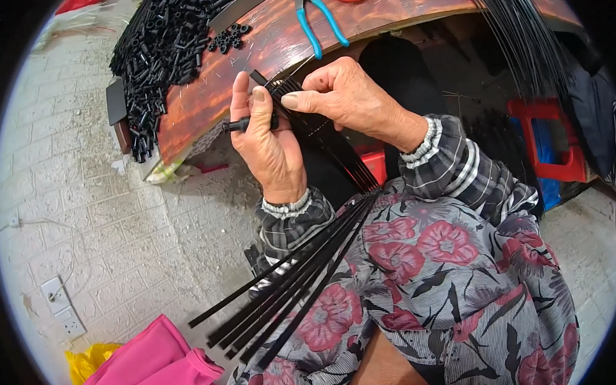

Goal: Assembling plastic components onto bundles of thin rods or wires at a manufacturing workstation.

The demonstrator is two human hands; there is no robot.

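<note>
A bundle of thin black rods (277,296) lies across my lap, its flat lower ends fanned out to the lower left. The rods gather near my waist and run up to my hands, with their upper ends close together. My left hand (277,154) is closed around a short black plastic tube (238,125), its thumb raised beside the rod ends. My right hand (365,99) pinches the upper rod ends between thumb and forefinger. The fingertips partly hide the spot where rods and tube come near each other, so I cannot tell whether they are joined.
On the curved wooden table (195,110) lie a heap of black plastic pieces (167,45), small round black parts (228,38), a metal strip (243,10) and blue-handled pliers (305,26). Long black rods (520,47) overhang at right, near a red stool (553,170). Pink cloth (156,357) is lower left.
</note>
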